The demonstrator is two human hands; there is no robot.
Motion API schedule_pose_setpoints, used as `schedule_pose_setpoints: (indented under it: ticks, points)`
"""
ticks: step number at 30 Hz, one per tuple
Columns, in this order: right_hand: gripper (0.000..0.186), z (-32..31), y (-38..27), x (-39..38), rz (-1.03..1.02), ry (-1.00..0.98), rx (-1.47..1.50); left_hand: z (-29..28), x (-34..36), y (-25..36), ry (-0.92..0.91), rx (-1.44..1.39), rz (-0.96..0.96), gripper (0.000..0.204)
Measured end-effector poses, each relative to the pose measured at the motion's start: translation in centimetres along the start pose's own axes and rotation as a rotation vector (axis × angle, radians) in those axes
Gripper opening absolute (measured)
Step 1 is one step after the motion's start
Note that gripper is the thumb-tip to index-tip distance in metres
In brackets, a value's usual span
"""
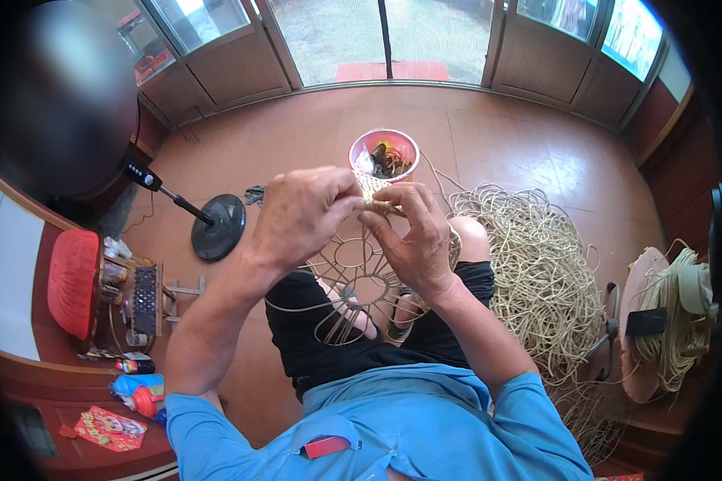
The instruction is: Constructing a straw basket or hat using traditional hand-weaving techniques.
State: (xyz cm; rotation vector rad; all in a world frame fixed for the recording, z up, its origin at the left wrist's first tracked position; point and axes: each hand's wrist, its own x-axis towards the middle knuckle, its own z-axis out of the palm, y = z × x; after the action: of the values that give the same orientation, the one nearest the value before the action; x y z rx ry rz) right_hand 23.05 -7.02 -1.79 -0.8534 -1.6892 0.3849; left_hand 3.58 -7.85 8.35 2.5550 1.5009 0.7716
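Note:
In front of my chest I hold up a round, open frame [367, 280], like a basket or stool frame, with a ring and spokes in its middle. Tightly woven tan cord [369, 184] covers part of its far rim. My left hand [306, 210] is closed at the left of this weave, its thumb and fingers pinched together. My right hand [413, 232] grips the rim at the right of the weave, thumb below and fingers bent over it. Whatever lies between the fingertips is mostly hidden. A loose strand of cord curves below my left wrist, over my dark trousers.
A pink bucket [419, 152] with mixed small items stands beyond my hands. To the right lies a big tangled heap of tan cord [537, 280], beside a stand holding a cord coil [666, 321]. At left are a standing fan [217, 228] and a red-backed chair [74, 282].

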Motion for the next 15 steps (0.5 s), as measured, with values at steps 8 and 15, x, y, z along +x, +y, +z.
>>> schedule_pose_setpoints:
  ticks: [8,15]
  points:
    - [0.025,0.1,-1.2,-1.5,-0.08,0.052,0.093,-1.3,-3.2,2.1,0.07,-0.008,0.039,0.011]
    - [0.03,-0.1,-1.1,-1.3,-0.082,0.071,0.153,-1.8,-2.4,1.9,0.043,-0.273,-0.206,0.011]
